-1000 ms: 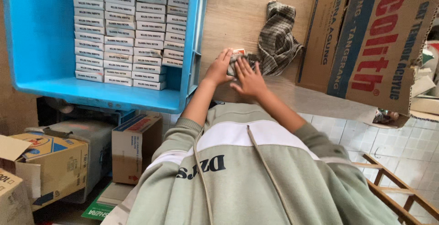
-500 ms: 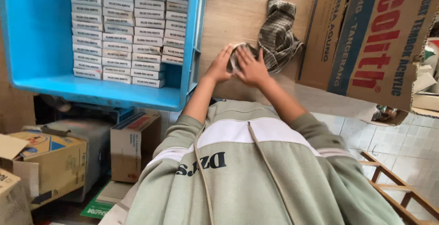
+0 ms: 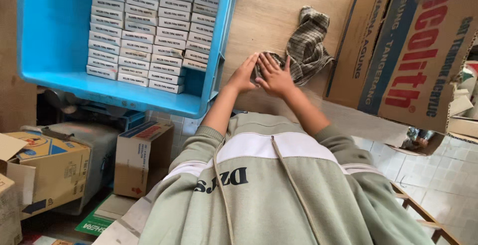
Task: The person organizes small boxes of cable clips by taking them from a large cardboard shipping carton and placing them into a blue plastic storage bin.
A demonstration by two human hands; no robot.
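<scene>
Both hands lay close together on the wooden table (image 3: 279, 11), just right of the blue crate (image 3: 55, 31). The left hand (image 3: 244, 74) was set on edge, fingers straight and together, pressed against a small dark object (image 3: 257, 71) that showed only as a sliver between the two hands. The right hand (image 3: 275, 76) lay with fingers spread over the same object. The object was too covered to identify, and whether either hand actually gripped it could not be told; neither hand was clenched.

The checked cloth (image 3: 308, 46) lay crumpled on the table, farther right of the crate, touching the fingertips of the right hand. A large cardboard box (image 3: 398, 51) stood on the table beyond the cloth, well apart from the crate.

The crate held rows of small white boxes (image 3: 149, 31), packed against its right wall; its left part was bare. Below the crate, cartons (image 3: 139, 155) stood on the floor.
</scene>
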